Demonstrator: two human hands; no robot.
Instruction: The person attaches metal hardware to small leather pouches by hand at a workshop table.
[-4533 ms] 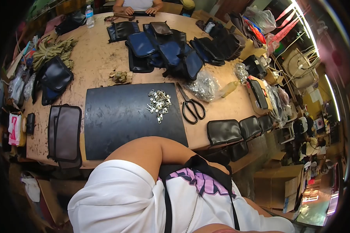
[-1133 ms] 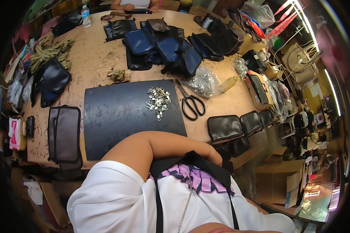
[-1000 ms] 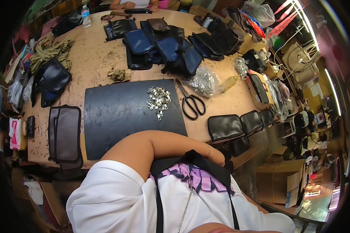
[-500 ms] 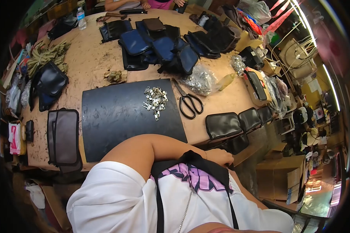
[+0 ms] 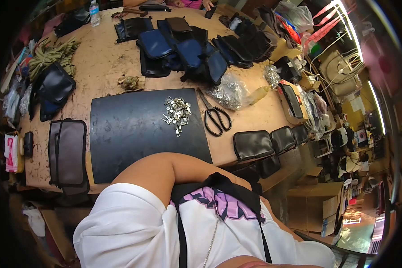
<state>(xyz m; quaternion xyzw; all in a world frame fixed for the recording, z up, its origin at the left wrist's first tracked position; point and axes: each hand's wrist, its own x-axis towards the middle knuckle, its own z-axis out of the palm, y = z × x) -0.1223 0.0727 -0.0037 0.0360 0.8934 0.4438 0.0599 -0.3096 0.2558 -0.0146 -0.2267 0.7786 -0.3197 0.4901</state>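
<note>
My left forearm crosses in front of my body. Only the back of my left hand [image 5: 243,182] shows, beside the black apron edge, and its fingers are hidden. Part of my right arm shows at the lower right, with its hand out of sight. On the table lies a black mat [image 5: 134,134] bearing a pile of metal zipper pulls [image 5: 177,111]. Black-handled scissors [image 5: 216,118] lie at the mat's right edge. Black pouches [image 5: 253,145] line the table's near right edge. Flat brown-grey pieces [image 5: 69,152] are left of the mat.
Blue and black pouches [image 5: 190,53] are heaped at the table's far middle. A plastic bag of metal parts [image 5: 230,91] sits beyond the scissors. A water bottle [image 5: 94,13] stands far left. Another person's hand [image 5: 207,5] is at the far edge. Cardboard boxes [image 5: 306,205] stand lower right.
My left hand has slipped mostly out of sight beside the apron; its fingers were visible before. The view has shifted slightly, moving the table items a little left and up.
</note>
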